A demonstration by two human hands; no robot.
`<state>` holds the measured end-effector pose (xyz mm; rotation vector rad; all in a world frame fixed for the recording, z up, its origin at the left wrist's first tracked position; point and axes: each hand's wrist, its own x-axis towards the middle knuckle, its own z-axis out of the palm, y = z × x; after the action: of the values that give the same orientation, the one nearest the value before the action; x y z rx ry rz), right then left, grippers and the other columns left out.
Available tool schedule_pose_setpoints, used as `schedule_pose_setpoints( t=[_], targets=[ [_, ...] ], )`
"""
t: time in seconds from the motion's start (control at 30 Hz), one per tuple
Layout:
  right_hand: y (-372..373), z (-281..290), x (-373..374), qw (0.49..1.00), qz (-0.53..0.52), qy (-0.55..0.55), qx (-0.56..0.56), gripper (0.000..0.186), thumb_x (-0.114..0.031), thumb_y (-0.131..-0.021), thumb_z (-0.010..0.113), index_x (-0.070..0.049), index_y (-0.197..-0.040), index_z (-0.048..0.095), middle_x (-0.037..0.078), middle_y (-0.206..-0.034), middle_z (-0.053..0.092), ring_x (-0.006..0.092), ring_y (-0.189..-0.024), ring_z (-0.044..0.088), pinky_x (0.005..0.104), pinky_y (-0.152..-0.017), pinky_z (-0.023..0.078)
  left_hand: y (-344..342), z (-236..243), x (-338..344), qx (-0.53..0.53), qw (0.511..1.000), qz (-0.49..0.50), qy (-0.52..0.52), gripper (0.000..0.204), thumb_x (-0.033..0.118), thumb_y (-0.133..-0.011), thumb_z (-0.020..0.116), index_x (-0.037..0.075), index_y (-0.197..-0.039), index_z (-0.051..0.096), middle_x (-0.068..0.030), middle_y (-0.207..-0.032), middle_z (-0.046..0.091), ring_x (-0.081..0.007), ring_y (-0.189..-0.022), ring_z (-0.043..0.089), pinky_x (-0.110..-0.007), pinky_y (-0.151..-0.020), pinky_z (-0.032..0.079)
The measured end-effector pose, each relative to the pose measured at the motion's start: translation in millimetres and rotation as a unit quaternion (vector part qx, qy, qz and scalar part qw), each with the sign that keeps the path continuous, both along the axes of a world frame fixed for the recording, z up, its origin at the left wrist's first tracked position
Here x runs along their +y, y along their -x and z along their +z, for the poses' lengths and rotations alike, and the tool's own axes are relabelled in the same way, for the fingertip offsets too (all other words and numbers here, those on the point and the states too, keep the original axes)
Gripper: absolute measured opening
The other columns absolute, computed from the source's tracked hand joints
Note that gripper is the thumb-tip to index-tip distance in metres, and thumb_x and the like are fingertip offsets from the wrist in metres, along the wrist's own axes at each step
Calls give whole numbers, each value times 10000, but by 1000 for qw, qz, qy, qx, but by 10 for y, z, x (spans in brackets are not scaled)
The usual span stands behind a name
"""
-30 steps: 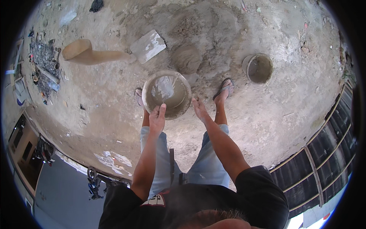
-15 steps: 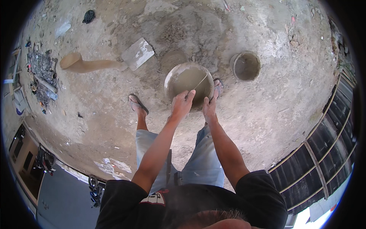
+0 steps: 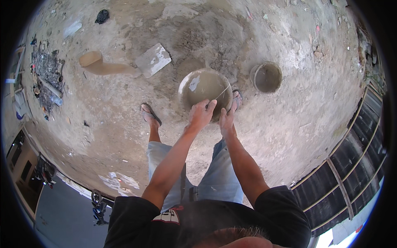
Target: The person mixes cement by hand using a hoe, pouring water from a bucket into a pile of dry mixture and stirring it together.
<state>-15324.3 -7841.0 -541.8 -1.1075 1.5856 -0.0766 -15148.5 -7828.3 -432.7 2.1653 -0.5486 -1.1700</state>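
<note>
A round, pale-rimmed basin (image 3: 194,93) holding grey-brown slurry is between my feet, a thin line crossing its inside. My left hand (image 3: 201,112) is closed on the basin's near edge, thumb and fingers by that thin line. Beside it, my right hand (image 3: 226,118) grips the rim at the lower right; its fingertips are partly hidden. A mud-coated bucket (image 3: 266,76) stands right of the basin. Up and to the left, a flat board (image 3: 149,62) with white patches lies on the ground.
An elongated tan shape (image 3: 99,64), unclear what, lies left of the board. Debris with a pipe (image 3: 49,87) is at far left, black plastic (image 3: 102,15) at upper left. Dark sheeting with battens (image 3: 339,173) borders the right; motorbikes (image 3: 97,206) stand at lower left.
Since a second ago, both hands and the basin have moved right. My left hand now sits closer to my right. My left foot has shifted out leftward and down in view.
</note>
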Motion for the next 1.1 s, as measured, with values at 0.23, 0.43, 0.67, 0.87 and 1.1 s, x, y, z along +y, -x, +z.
schedule_pose_setpoints(
  t=[0.23, 0.43, 0.67, 0.87, 1.1],
  targets=[
    [23, -54, 81, 988, 96, 39, 117, 693, -374, -901, 569, 38, -1397, 316, 286, -1338, 451, 396, -1217, 472, 419, -1012, 368, -272, 375, 626, 118, 987, 110, 17, 388, 329, -942, 563, -19, -773, 537, -56, -603, 423, -119, -606, 380, -309, -573, 373],
    [-1939, 1815, -471, 904, 321, 235, -159, 434, -269, -883, 587, 6, -1215, 534, 187, -1094, 610, 343, -993, 587, 438, -890, 438, -931, 266, 1796, 43, 979, 198, -2, 309, 286, -930, 598, 12, -793, 564, -7, -632, 462, -97, -617, 395, -286, -557, 359],
    [-4152, 2342, 92, 529, 627, 543, -179, 351, -223, -816, 615, -71, -1133, 623, 127, -1092, 606, 289, -1139, 517, 468, -1023, 334, -1584, -357, 2334, 113, 886, 433, 121, 181, 229, -919, 608, 62, -861, 571, 56, -710, 510, -46, -628, 427, -231, -538, 358],
    [-4351, 2284, -356, 246, 807, 461, 275, 424, -183, -836, 621, -38, -1231, 567, 121, -1110, 619, 340, -1062, 565, 558, -843, 414, -2377, -921, 3319, 111, 851, 511, 46, 198, 239, -904, 618, 85, -826, 521, 42, -671, 489, -45, -572, 415, -227, -468, 317],
    [-3346, 1947, -684, 544, 764, 169, 304, 300, -196, -846, 608, -46, -1095, 532, 186, -933, 665, 368, -914, 649, 471, -789, 514, -2759, -1507, 3900, 92, 817, 557, 117, 177, 232, -906, 607, 86, -840, 533, 12, -689, 529, -73, -634, 463, -235, -606, 360]
  ],
)
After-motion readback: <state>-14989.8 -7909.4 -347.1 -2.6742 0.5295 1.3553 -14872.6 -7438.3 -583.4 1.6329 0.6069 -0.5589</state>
